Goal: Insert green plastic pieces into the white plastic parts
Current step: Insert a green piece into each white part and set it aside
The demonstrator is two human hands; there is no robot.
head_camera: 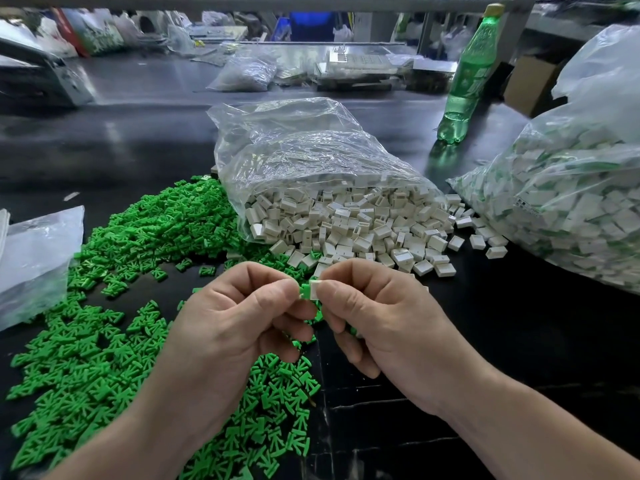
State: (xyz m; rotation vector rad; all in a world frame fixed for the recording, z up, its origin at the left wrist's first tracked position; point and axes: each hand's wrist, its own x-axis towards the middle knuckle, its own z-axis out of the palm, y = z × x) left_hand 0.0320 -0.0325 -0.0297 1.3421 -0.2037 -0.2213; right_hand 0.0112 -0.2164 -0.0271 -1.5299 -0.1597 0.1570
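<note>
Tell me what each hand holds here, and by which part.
The left hand pinches a green piece, the right hand a white part, each by the end away from the other piece.

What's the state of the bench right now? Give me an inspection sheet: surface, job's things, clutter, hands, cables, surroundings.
Surface: dark glossy table, partly covered by loose parts.
Job's things: green pieces heaped at left; white parts spilling from an open clear bag; the held green piece meets the held white part between the hands.
Clutter: upright green bottle; large bag of mixed white and green parts at right; flat bag at left.
Hands: left hand pinches the held green piece; right hand pinches the held white part.
Cables: nothing seen.
Surroundings: cardboard box, more bags and blurred shelving behind.
</note>
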